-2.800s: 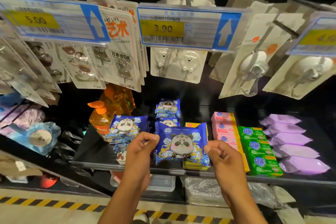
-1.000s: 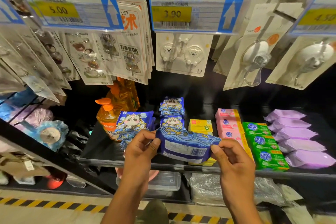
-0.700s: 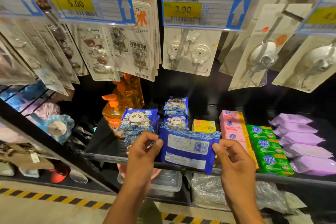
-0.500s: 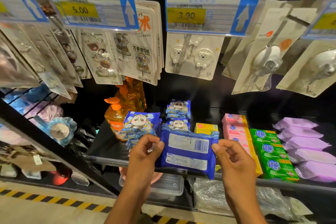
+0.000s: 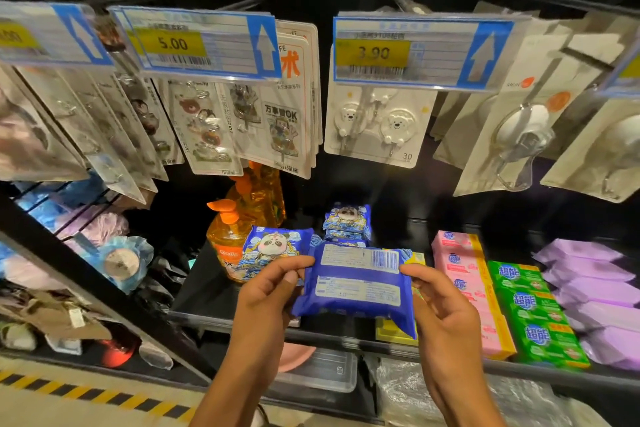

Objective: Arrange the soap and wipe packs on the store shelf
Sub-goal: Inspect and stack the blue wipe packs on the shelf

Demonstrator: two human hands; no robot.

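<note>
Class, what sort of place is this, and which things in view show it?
Probably a shop aisle: price tags marked 5.00 and 3.90 hang over carded hooks, and the shelf holds rows of soap. The left hand and right hand hold a wipe pack.

Single head-worn view, forward and down, close on a black store shelf (image 5: 221, 288).
</note>
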